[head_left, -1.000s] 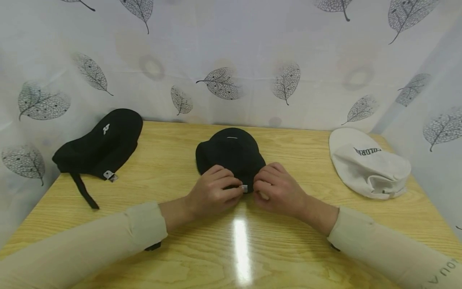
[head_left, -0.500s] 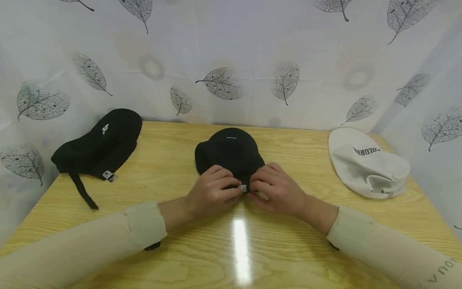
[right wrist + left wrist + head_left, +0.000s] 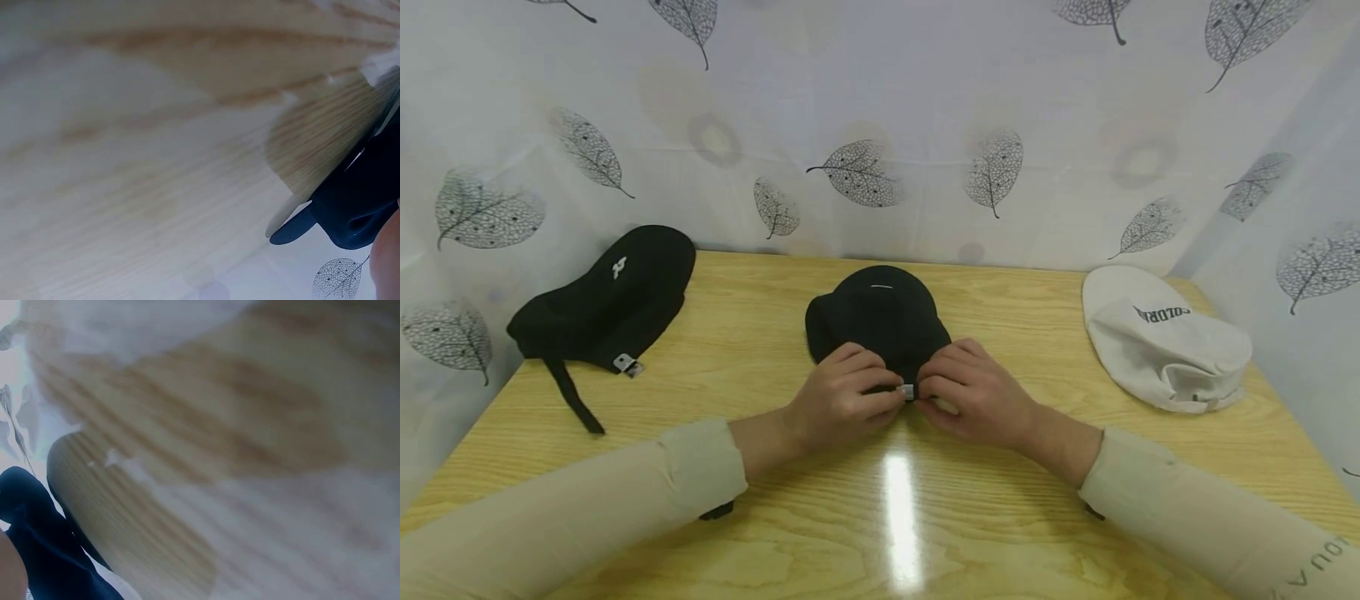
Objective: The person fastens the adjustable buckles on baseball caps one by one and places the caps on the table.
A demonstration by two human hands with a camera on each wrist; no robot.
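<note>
A black cap point(image 3: 883, 321) lies at the middle of the wooden table with its brim toward the back wall. Both hands are at its rear strap, where a small silver buckle point(image 3: 908, 392) shows between them. My left hand point(image 3: 846, 396) pinches the strap just left of the buckle, fingers curled. On the other side my right hand point(image 3: 977, 392) pinches the strap close to the buckle. The fingertips partly hide the strap. In the left wrist view the dark cap point(image 3: 56, 556) fills the lower left corner; in the right wrist view the cap point(image 3: 362, 194) is at the right edge.
To the left lies another black cap point(image 3: 610, 296) with a white emblem, its loose strap point(image 3: 574, 396) hanging toward the front. A white cap point(image 3: 1165, 333) with dark lettering rests at the right. A leaf-patterned curtain point(image 3: 910, 100) closes off the table's point(image 3: 760, 317) back and sides.
My right hand has shifted slightly left, closer to the buckle, within the first half second. Since then both hands and the cap have hardly moved.
</note>
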